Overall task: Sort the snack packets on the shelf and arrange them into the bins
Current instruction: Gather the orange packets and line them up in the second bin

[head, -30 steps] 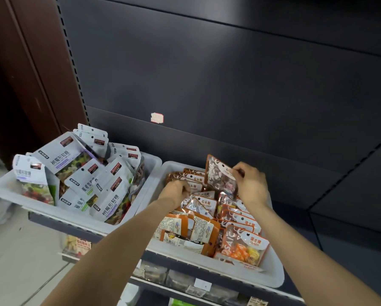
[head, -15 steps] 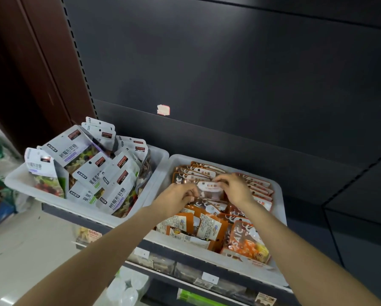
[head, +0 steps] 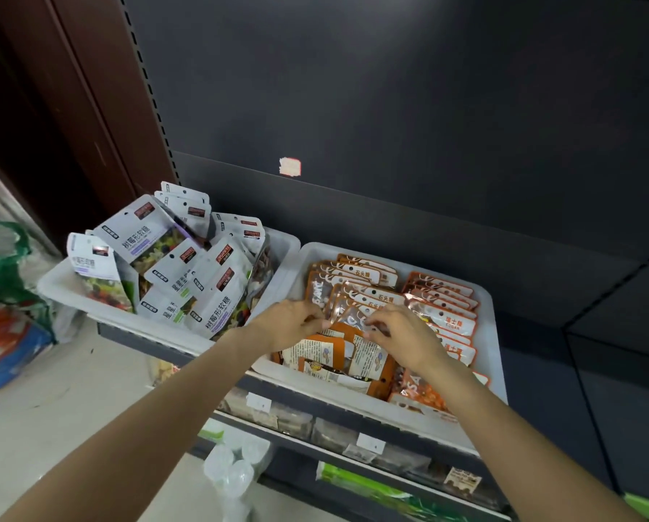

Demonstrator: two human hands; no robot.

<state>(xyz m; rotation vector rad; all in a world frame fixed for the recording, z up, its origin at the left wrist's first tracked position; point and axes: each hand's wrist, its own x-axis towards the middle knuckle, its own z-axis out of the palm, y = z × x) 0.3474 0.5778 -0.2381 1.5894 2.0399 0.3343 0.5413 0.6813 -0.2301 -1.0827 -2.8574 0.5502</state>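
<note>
Though sorting looks well advanced, work remains. Beyond both hands, orange-edged packets (head: 368,286) filed upright in overlapping rows inside right bin (head: 492,333); nearer the wrists, loose orange packets (head: 338,356) lying flat, unfiled. Left hand (head: 290,325) and right hand (head: 402,335) each pinching the glossy clear-windowed packet (head: 353,319) between them, apparently; fingertips partly hidden. Left of left hand, white matte pouches (head: 217,284) heaped untidily in left bin (head: 70,295). Bins smooth white plastic, rounded corners.

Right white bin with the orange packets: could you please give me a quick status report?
Both hands, left hand and right hand, pinching one orange-edged clear snack packet. Packet low over right white plastic bin. Nothing in the way.
</note>
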